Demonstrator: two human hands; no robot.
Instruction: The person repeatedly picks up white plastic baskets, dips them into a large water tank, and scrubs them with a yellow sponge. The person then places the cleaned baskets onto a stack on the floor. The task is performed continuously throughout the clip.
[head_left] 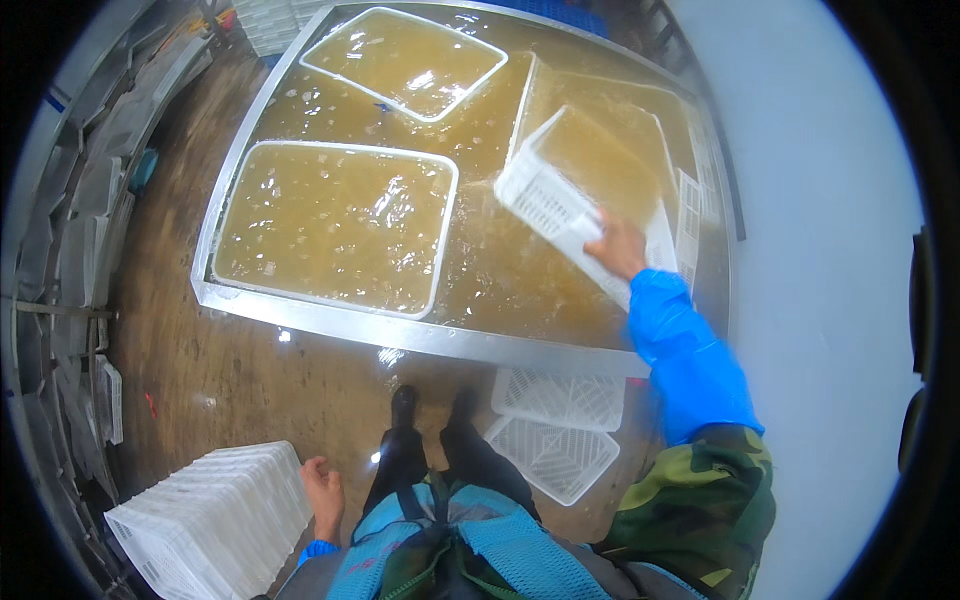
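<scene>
Reaching forward over the metal tank [300, 312], the right hand [617, 247] was closed around the near lower corner of one white perforated crate [560, 195], fingers curled over its rim. That crate stood tilted, partly sunk in the murky yellow-brown liquid [480, 140], with its open side turned up and away from the hand. The right forearm wore a blue sleeve cover [685, 360] over a camouflage sleeve [700, 500].

Three crates in all were counted with their rims showing in the liquid: the held one, one large crate [335, 225] well to the left of the right hand, and one further crate [405, 62] beyond that, toward the far side of the tank. More white lattice [690, 215] showed just beyond the right hand near the right wall of the tank; how many pieces it made up could not be told.

Below the right forearm, two empty white crates [555, 430] lay on the wet floor [200, 370] against the near edge of the tank, one overlapping the other.

The left hand [323, 490] hung low beside the body, fingers loosely curled, touching or just beside the edge of one stack of white crates [215, 520] on its left; whether it gripped the stack could not be told. The number in that stack could not be counted.

Two dark boots [430, 405] stood between the stack and the two floor crates.
</scene>
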